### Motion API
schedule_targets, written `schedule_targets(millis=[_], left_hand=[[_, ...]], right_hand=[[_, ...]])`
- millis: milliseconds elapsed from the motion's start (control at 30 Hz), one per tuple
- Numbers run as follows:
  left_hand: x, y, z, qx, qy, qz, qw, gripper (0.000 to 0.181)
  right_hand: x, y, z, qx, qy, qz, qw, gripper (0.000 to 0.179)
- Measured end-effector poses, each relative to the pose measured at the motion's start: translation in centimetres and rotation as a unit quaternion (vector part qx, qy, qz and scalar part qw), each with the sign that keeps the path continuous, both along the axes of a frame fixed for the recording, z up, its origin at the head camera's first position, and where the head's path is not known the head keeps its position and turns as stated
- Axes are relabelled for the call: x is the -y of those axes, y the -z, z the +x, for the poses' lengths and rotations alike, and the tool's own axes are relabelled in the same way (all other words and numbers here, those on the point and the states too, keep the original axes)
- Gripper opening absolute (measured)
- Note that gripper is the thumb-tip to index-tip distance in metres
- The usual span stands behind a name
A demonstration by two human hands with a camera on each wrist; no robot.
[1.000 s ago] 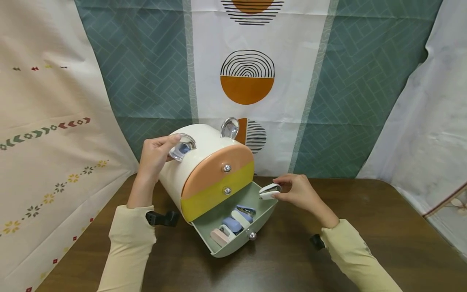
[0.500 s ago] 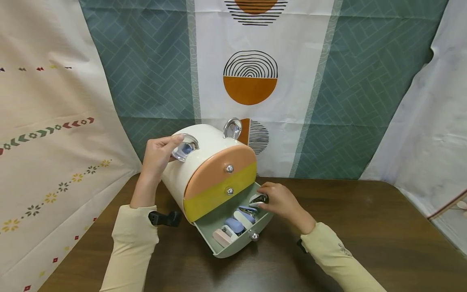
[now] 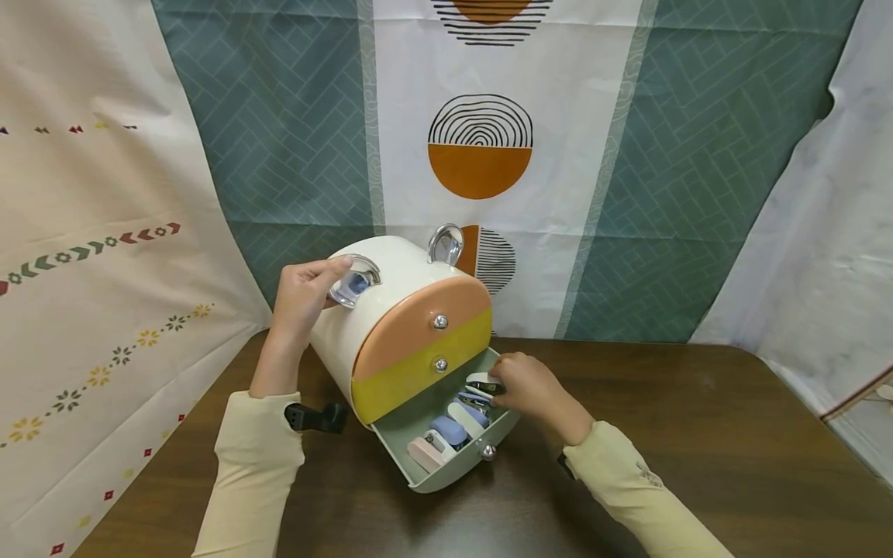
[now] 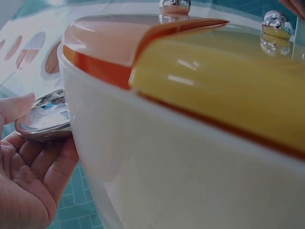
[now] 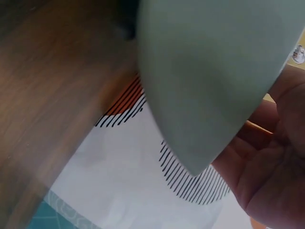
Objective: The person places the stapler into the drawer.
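Observation:
A white rounded drawer box [image 3: 328, 349] stands tilted on the table, its bottom green drawer [image 3: 398, 426] pulled out. My left hand [image 3: 296, 302] pinches the box's silver ear-shaped piece [image 3: 353, 284], thumb above and fingers below in the left wrist view. Over the drawer's far right end, my right hand [image 3: 533, 391] holds a small white stapler [image 3: 483, 380] among the row there. In the row lie blue staplers [image 3: 446, 428], white ones [image 3: 465, 420] and a pink one [image 3: 424, 455]. In the right wrist view the green drawer wall [image 5: 205, 86] hides the stapler.
An orange drawer [image 3: 408, 318] and a yellow drawer [image 3: 405, 373] above are closed, each with a silver knob. A second silver ear [image 3: 446, 245] sits on top. The brown table [image 3: 684, 418] extends to the right; patterned cloth [image 3: 481, 77] hangs behind.
My right hand has moved left and down, bringing the white stapler from above the drawer's right edge to the end of the row. My left hand keeps its hold on the ear.

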State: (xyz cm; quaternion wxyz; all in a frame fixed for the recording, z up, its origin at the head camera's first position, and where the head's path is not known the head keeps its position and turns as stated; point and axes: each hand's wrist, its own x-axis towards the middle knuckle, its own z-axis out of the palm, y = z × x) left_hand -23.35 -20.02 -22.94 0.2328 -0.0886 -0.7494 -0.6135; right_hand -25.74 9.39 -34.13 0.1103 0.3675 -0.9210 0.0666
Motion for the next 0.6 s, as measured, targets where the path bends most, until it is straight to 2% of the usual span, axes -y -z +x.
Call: schedule_targets(millis=[200,333,433,600], left_hand=[[-0.1,0.0,0.1,0.006,-0.009,-0.004,0.9999,0.036],[-0.1,0.1,0.0,0.01,-0.01,-0.005,0.9999,0.039],[-0.1,0.1,0.0,0.009,-0.009,-0.005,0.9999,0.034],[-0.1,-0.1,0.1,0.007,-0.01,-0.008,0.9999,0.039]], right_hand=[[0.3,0.0,0.0,0.008,-0.005,0.002,0.9999,0.031],[0.1,0.2,-0.1,0.007,-0.011,-0.009,0.9999,0.026],[-0.2,0.4,0.0,0.01,-0.013,-0.037,0.9992,0.014],[-1.1,0.5,0.3,0.021,-0.025,-0.12,0.9923,0.027]])
